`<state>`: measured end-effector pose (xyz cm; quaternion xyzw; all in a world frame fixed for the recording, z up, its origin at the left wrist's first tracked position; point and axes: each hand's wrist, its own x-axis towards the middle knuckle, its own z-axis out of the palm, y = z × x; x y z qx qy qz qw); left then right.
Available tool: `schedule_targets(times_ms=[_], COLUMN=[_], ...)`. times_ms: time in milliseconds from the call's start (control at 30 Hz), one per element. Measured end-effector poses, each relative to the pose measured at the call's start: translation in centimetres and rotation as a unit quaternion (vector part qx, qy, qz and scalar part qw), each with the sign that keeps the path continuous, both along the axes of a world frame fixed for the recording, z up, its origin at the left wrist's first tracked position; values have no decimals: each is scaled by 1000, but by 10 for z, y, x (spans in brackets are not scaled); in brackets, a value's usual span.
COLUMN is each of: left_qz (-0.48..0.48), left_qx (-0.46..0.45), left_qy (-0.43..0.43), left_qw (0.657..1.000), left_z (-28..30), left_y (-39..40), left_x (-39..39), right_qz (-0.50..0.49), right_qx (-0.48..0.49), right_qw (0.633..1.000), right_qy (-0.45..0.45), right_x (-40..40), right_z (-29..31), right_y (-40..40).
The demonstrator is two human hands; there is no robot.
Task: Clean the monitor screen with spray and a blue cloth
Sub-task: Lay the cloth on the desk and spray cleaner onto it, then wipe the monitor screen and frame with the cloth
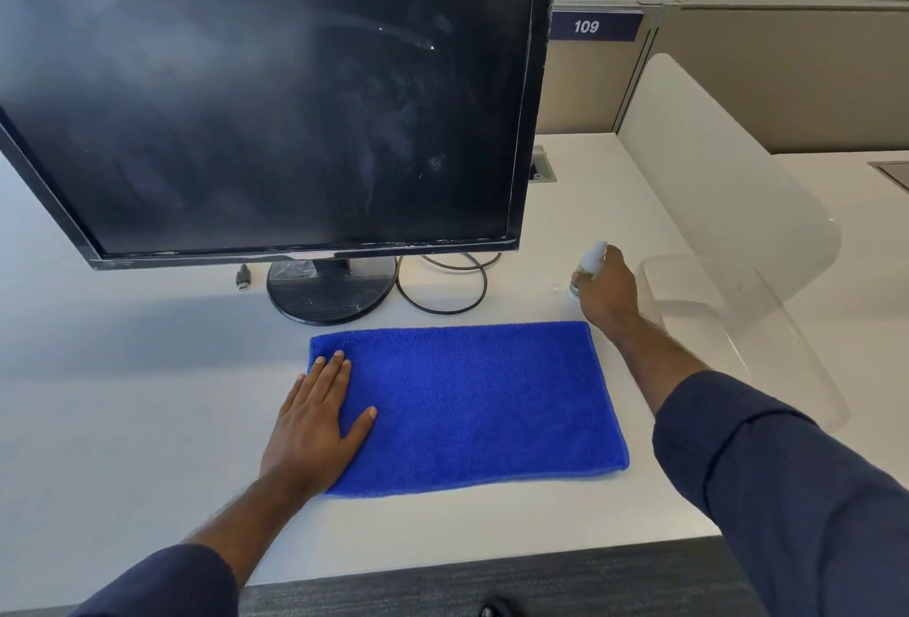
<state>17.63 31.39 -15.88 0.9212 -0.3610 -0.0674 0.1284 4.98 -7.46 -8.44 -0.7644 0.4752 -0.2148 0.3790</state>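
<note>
Head view: our right hand (606, 291) grips the spray bottle (590, 267) right of the blue cloth (472, 405); left hand (315, 424) rests flat on its left end, monitor screen (265, 100) behind it.

White "109" on a dark blue sign (595, 26) atop the partition (585, 85).

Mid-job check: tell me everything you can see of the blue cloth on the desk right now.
The blue microfibre cloth is a plush, fuzzy rectangle with a stitched hem, apparently folded flat. It lies on the white desk in front of the black monitor's round stand, its long side roughly parallel to the desk edge. It looks dry and unwrinkled. The left hand rests flat on its left end, fingers straight. The right hand, beyond its far right corner, does not touch it.
</note>
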Motion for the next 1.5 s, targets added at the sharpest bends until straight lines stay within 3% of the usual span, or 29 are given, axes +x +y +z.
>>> schedule_targets(times_ms=[467,700,900,1033,1200,1333,1500], left_qz=[-5,-6,-6,-7,-106,-167,-148], left_qx=[2,9,25,-14,-71,-37,83], left_qy=[1,-1,4,-14,-35,5,32], left_qw=[1000,1000,1000,1000,991,985,985], left_z=[2,2,7,23,40,58,69], left_y=[1,1,-2,-13,-56,-104,-144], left_x=[-1,-1,3,4,4,11,22], right_qz=[-38,100,175,161,156,150,138], right_qx=[-80,-163,-120,-106,-81,-50,-20], right_qw=[996,981,977,981,984,987,988], right_qy=[-4,-31,-3,9,30,37,60], right_x=[-31,-47,-58,-67,-77,-79,-83], right_z=[8,2,-9,-18,-19,-18,-20], right_y=[76,121,143,153,160,177,193])
